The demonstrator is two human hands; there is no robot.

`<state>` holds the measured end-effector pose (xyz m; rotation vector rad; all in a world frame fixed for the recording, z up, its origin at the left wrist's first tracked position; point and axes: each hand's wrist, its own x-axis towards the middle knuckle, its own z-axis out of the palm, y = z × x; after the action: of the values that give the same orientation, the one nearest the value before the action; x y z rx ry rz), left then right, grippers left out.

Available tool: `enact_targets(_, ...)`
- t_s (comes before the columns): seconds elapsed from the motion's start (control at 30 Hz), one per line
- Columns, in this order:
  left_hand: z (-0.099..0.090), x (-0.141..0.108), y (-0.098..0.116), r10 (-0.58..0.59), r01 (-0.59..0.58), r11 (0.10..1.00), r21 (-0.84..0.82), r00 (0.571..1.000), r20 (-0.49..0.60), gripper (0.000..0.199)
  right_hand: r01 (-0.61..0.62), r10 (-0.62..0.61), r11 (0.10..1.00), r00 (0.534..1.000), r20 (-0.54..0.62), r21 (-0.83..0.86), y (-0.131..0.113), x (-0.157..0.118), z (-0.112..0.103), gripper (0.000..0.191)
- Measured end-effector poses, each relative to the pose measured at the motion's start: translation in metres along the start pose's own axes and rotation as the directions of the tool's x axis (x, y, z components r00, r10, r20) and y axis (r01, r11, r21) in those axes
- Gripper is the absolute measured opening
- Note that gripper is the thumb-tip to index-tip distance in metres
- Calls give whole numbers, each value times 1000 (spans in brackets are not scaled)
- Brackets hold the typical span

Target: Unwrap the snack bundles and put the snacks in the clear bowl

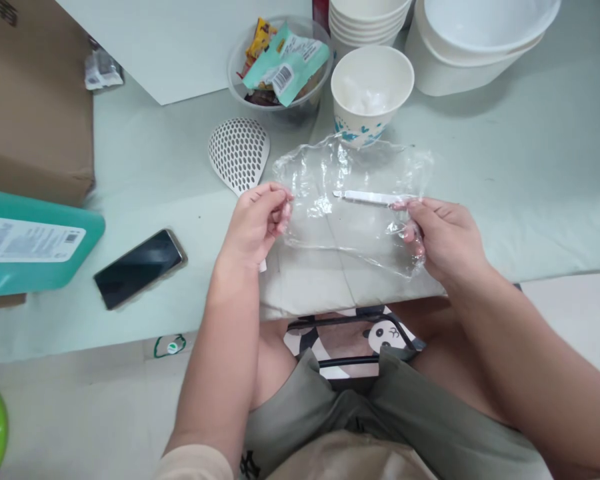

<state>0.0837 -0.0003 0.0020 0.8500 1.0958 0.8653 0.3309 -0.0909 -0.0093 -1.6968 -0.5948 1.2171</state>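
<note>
A crinkled clear plastic bag (350, 233) is stretched between my two hands above the table's front edge. My left hand (263, 217) pinches the bag's left edge with thumb and fingers. My right hand (443, 233) is closed on its right end. A slim silver tool (367, 197) with a narrow tip points left from the right fingertips; whether it lies inside the bag or behind the film, I cannot tell. Just beyond my left hand lies a perforated skimmer (239, 153), its handle mostly hidden under that hand. A paper cup (373, 93) with white, filmy contents stands behind the bag.
A plastic bowl of snack packets (280, 67), stacked paper cups (367, 23) and white tubs (475, 63) stand at the back. On the left are a phone (140, 269), a teal bottle (35, 243) and a cardboard box (35, 100). A panda-print item (350, 340) sits between my legs.
</note>
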Motion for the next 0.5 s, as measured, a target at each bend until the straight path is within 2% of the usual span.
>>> enact_targets(0.07, -2, 4, -3, 24, -32, 992, -120, 997, -72, 13, -3, 3, 1000, 1000, -11, 12, -1, 0, 2, 20)
enact_targets(0.13, -4, 5, -4, -6, 0, 983, -183, 999, -36, 18, -18, 19, 1000, 999, -26, 19, -3, -1, 4, 20)
enact_targets(0.2, -4, 2, -4, -80, 89, 989, -118, 994, 76, 26, -28, 29, 999, 999, -35, 25, -5, -1, 5, 19)
enact_targets(0.27, -2, -2, -3, -162, 157, 987, 43, 978, 134, 28, -16, 17, 999, 999, -38, 39, -6, -2, 6, 18)
enact_targets(0.37, 1, -7, 0, -178, 161, 969, 186, 981, 81, 16, 3, -4, 995, 1000, 7, 97, -5, -2, 4, 19)
enact_targets(0.5, 3, -7, 2, -170, 150, 965, 216, 983, 75, 11, -82, 61, 992, 975, 216, 93, -2, -2, 0, 34)
